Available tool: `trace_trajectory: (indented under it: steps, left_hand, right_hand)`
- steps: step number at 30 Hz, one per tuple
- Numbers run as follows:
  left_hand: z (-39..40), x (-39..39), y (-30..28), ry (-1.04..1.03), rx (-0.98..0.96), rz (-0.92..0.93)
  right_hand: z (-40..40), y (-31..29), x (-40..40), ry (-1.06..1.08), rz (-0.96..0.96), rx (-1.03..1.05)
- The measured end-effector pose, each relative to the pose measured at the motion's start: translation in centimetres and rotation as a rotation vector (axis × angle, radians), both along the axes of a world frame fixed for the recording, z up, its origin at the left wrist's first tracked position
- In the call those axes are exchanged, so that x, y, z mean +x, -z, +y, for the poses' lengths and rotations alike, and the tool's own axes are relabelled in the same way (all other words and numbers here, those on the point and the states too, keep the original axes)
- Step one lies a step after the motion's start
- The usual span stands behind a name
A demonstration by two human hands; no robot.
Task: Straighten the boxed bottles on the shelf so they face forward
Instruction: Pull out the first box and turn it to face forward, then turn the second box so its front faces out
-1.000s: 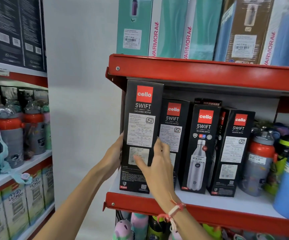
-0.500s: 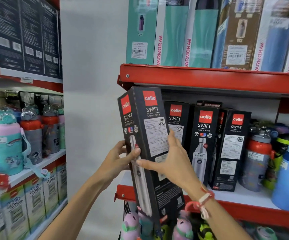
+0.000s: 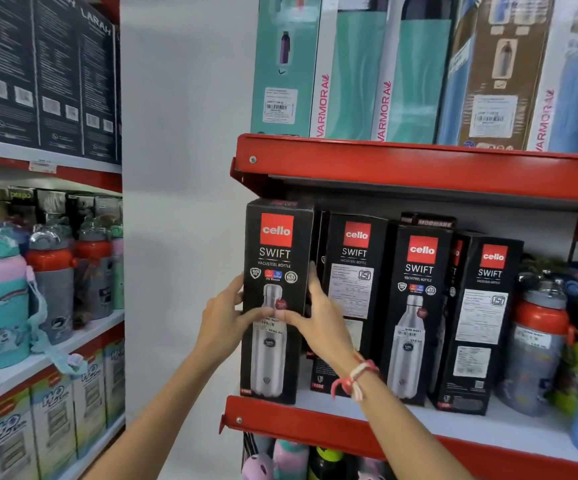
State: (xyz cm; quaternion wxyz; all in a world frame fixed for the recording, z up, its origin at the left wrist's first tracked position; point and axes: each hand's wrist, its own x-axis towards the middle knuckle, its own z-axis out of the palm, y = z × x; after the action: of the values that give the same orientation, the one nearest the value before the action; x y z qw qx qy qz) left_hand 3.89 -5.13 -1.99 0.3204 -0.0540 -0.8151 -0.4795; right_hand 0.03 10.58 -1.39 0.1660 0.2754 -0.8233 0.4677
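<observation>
Black carton, leftmost boxed bottle [image 3: 275,299], held between both hands. Left hand [image 3: 223,315]: palm on the carton's left edge, thumb laid across the front panel. Right hand [image 3: 318,320]: fingers along the right edge, thumb meeting the left thumb on the front; red-and-white thread band [image 3: 355,375] at the wrist. Carton stands upright at the left end of the red shelf [image 3: 315,426], bottle picture and red logo facing forward. Second carton [image 3: 351,289], just beside: printed-text side forward. Third carton [image 3: 417,306]: bottle picture forward. Fourth carton [image 3: 479,317]: text side forward, turned slightly. Loose red-capped bottle [image 3: 537,341] to the right. Teal and blue cartons [image 3: 357,71] on the shelf above.
</observation>
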Motion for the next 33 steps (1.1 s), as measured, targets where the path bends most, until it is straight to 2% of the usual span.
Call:
trace_trajectory:
  steps: [5,8,12,14,15,17,20,21,26,30,33]
  left_hand:
    - [0.3,-2.5,0.5,-0.025,0.018,-0.014]
    - [0.9,-3.3,0.7,-0.035,0.034,0.001]
    - [1.4,-3.1,1.6,-0.083,0.056,0.031]
    - [1.3,-2.8,2.0,-0.099,0.068,0.048]
    - [1.2,-2.8,2.0,-0.108,0.074,0.046]
    - [1.1,-2.8,1.7,-0.114,0.084,0.042]
    - [1.9,-0.6,1.8,-0.098,0.065,0.025]
    - [2.8,1.6,1.7,-0.08,0.053,0.004]
    - [3.3,1.0,2.0,-0.096,0.037,-0.011]
    - [3.7,0.6,2.1,-0.168,-0.039,0.034]
    - [4.5,1.0,1.5,-0.196,-0.035,0.155]
  right_hand:
    - [-0.5,1.3,-2.3,0.134,0.063,-0.02]
    - [-0.2,1.4,-2.8,0.254,0.105,0.065]
    - [0.6,2.3,-2.3,0.462,0.419,0.025]
    - [0.8,2.9,-2.3,0.712,0.531,-0.002]
    - [0.8,2.9,-2.6,0.832,0.501,-0.005]
    - [0.6,2.3,-3.0,0.923,0.326,-0.019]
    - [0.7,2.3,-1.7,0.929,0.155,-0.002]
    - [1.4,2.3,0.2,0.931,0.146,-0.002]
    - [1.6,2.1,-1.0,0.83,0.067,0.011]
    - [2.4,1.8,-1.4,0.709,0.055,-0.022]
    - [3.8,1.9,-0.1,0.619,0.107,-0.08]
